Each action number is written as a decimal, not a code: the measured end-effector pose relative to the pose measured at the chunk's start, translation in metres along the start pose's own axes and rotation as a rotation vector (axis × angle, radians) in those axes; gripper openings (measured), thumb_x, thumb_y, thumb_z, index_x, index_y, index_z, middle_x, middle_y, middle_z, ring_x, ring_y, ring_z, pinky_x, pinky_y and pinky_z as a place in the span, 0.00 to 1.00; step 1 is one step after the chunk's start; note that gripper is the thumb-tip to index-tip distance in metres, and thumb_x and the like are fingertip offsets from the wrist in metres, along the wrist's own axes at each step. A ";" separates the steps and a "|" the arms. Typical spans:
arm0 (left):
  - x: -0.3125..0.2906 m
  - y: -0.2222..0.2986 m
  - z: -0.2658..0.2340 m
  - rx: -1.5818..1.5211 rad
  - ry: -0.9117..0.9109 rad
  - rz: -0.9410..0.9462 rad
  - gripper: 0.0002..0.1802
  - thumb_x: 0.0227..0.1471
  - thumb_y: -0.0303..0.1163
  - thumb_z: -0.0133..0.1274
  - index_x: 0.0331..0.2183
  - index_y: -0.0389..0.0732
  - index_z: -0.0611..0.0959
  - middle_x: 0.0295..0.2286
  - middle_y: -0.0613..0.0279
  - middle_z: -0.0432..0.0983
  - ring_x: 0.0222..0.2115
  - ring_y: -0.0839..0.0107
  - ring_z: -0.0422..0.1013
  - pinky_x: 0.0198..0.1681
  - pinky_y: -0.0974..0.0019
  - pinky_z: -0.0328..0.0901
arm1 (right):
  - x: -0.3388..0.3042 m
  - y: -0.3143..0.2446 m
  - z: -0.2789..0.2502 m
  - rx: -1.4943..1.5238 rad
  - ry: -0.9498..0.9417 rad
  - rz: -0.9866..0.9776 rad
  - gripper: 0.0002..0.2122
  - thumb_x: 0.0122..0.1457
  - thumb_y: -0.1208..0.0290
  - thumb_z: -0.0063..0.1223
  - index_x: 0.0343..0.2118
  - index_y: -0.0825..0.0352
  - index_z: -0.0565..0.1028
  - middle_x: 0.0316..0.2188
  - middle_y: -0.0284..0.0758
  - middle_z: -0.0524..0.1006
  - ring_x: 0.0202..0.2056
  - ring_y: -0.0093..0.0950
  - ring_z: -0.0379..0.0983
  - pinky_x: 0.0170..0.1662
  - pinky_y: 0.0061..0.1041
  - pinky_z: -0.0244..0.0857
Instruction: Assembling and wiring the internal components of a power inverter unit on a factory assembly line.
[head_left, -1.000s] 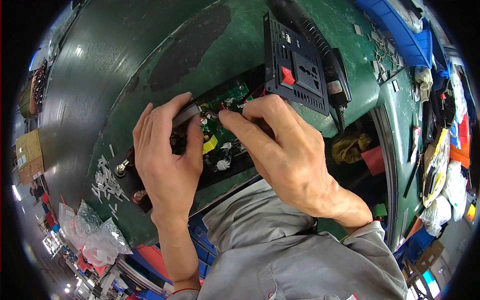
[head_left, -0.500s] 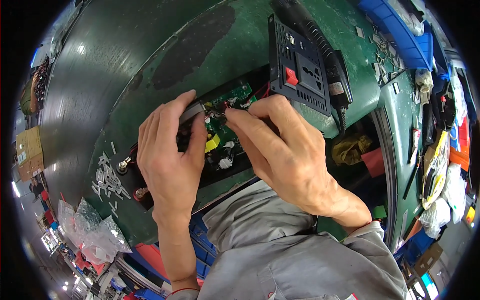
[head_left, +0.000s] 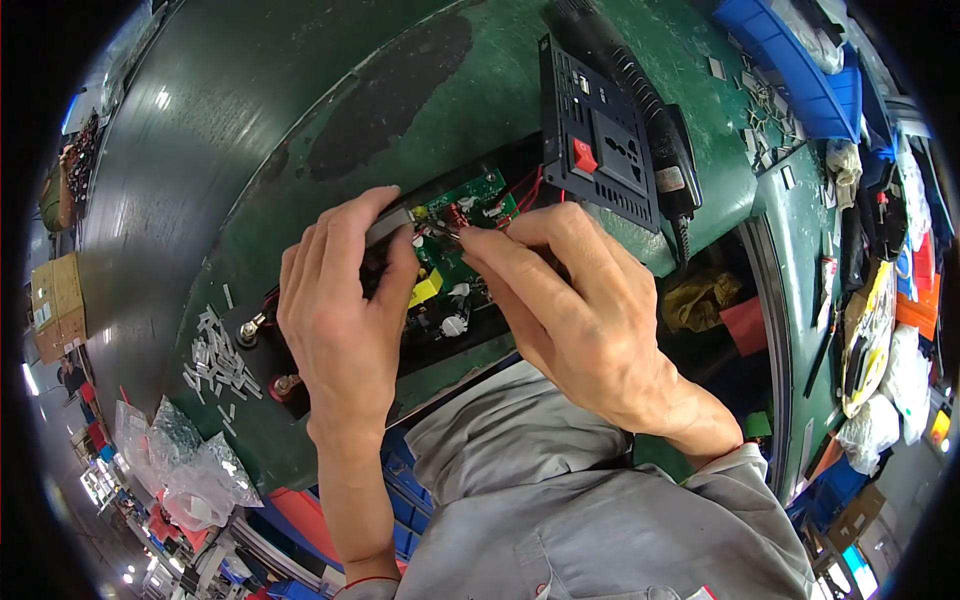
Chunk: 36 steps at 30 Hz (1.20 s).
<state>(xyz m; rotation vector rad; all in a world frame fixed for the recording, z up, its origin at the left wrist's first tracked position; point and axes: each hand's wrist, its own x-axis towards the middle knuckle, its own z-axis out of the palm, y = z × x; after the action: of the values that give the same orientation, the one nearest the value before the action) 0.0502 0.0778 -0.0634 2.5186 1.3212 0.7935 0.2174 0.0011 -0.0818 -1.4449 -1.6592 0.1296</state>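
Left hand (head_left: 345, 300) pinches a grey bar (head_left: 390, 226); right hand (head_left: 580, 310) curls, its hold unclear.
Green circuit board (head_left: 484, 189) carries a yellow block (head_left: 425, 289), red wires (head_left: 527, 191) alongside.

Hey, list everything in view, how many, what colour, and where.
Circuit board: one, green, centre
Casing: one, black, under board
Bar: one, grey, in left hand
Socket panel: one, black, upper right of board
Ribbed tool: one, black, behind panel
Strips: many, pale, left of casing
Flat pieces: many, grey, upper right
Bin: at least one, blue, upper right
Bags: several, clear or whitish, both sides
Carton: at least one, brown, far left
Bench: one, green, under casing
Left hand: one, bare, gripping bar
Right hand: one, bare, over board
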 end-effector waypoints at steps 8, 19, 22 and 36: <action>0.000 -0.001 -0.001 -0.011 -0.013 -0.007 0.18 0.48 0.20 0.64 0.43 0.41 0.83 0.37 0.58 0.81 0.37 0.58 0.77 0.44 0.59 0.69 | 0.003 0.001 0.008 0.014 0.042 0.000 0.16 0.46 0.85 0.68 0.41 0.70 0.81 0.31 0.36 0.74 0.27 0.31 0.74 0.27 0.28 0.68; -0.001 0.000 -0.002 0.004 -0.016 -0.012 0.18 0.49 0.21 0.64 0.44 0.41 0.83 0.37 0.58 0.81 0.37 0.58 0.77 0.43 0.58 0.68 | 0.001 -0.005 -0.005 0.012 0.040 0.018 0.16 0.46 0.83 0.70 0.40 0.69 0.82 0.30 0.35 0.74 0.27 0.31 0.73 0.27 0.28 0.67; 0.000 0.000 0.000 -0.004 0.000 -0.010 0.18 0.49 0.21 0.64 0.44 0.41 0.83 0.37 0.58 0.81 0.37 0.57 0.77 0.44 0.58 0.68 | -0.004 -0.009 -0.023 -0.056 -0.007 0.006 0.16 0.47 0.82 0.71 0.41 0.68 0.83 0.30 0.35 0.74 0.28 0.30 0.73 0.29 0.27 0.67; -0.005 0.005 -0.007 -0.049 -0.046 -0.064 0.15 0.56 0.23 0.59 0.47 0.40 0.82 0.42 0.56 0.80 0.41 0.53 0.74 0.46 0.54 0.68 | -0.031 0.111 -0.112 -0.402 0.312 0.419 0.12 0.63 0.78 0.56 0.50 0.67 0.77 0.37 0.44 0.77 0.37 0.39 0.77 0.38 0.33 0.71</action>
<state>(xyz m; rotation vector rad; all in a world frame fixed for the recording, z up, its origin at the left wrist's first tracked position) 0.0481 0.0703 -0.0574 2.4291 1.3437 0.7416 0.3715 -0.0416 -0.1000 -1.9912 -1.1521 -0.2009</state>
